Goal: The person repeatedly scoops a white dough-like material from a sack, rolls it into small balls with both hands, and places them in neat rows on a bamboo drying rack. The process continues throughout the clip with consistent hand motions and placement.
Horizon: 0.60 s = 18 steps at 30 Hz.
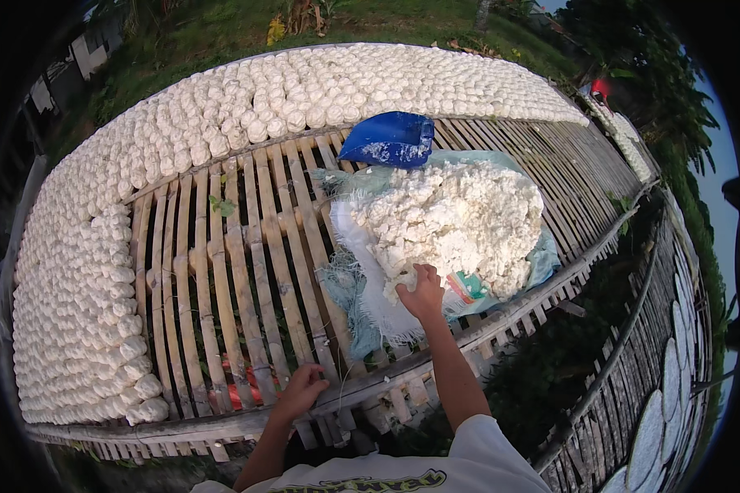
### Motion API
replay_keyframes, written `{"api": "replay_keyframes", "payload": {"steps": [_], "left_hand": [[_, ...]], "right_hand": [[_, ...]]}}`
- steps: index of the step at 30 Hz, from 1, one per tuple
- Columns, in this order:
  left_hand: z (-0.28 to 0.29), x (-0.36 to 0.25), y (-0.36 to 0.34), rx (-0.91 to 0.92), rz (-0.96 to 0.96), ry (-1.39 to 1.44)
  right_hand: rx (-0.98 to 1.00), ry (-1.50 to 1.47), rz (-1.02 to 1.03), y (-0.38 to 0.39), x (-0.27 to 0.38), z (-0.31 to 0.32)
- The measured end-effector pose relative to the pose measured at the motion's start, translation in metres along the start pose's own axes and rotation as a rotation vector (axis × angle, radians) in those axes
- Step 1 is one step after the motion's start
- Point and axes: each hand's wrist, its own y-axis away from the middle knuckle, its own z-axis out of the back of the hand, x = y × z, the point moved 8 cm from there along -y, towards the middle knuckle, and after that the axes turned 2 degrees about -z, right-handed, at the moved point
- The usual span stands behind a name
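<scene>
A heap of crumbly white paste (456, 218) lies on a frayed white sack (358, 246) and teal sheeting (345, 296) over the bamboo slats. My right hand (422, 292) is at the heap's lower left edge, fingers spread and bent; whether they touch the paste is unclear. A printed scrap of sack (469, 287) shows right of that hand. My left hand (300, 386) hovers by the platform's near bamboo rail, fingers loosely curved and apart, holding nothing. A blue plastic scoop (386, 135) with white residue rests just behind the heap.
Dense rows of white lumps (74, 304) cover the rack's left and far sides. A slatted bamboo platform (222, 287) bears the heap, with a red item (242, 386) beneath it. At right, another rack (600, 419) holds pale flat discs (670, 353). Plants and grass (164, 33) surround the racks.
</scene>
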Motion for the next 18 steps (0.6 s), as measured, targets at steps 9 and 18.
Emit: {"api": "replay_keyframes", "payload": {"steps": [9,18], "left_hand": [[0.004,-0.020,0.011,-0.085,-0.117,-0.153],[0.004,-0.032,0.012,-0.100,-0.113,-0.152]], "right_hand": [[0.220,0.398,-0.060,0.017,0.019,-0.077],[0.092,-0.567,-0.139,-0.011,-0.047,-0.007]]}}
